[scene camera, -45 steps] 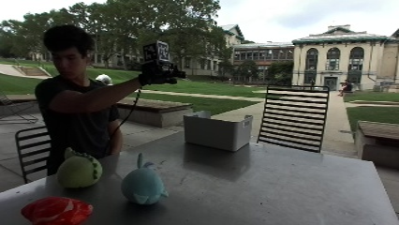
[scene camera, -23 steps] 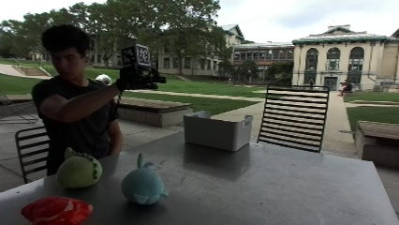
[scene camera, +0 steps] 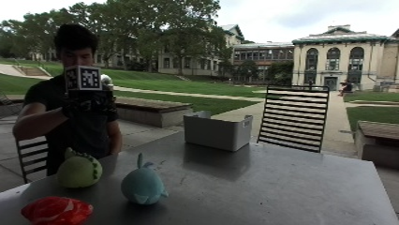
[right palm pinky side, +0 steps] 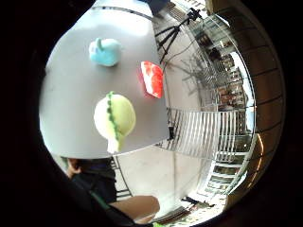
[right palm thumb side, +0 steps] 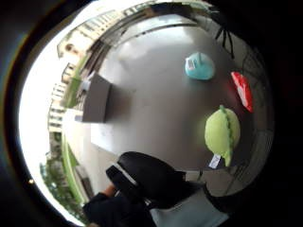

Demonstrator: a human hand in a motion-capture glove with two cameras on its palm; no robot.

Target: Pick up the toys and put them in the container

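Outside view: hand (scene camera: 87,103) above toys (scene camera: 80,169).

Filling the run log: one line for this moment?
gloved right hand: raised, holding nothing | green toy, blue toy, red toy: on table | container: no toys visible

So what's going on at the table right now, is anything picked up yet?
Gloved right hand raised above the table, holding nothing. Green toy, blue toy, red toy all on the table. Container beyond them, nothing between.

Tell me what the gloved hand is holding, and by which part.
Nothing. The gloved right hand is raised in front of the person's chest, above the table; all three toys lie on the table untouched.
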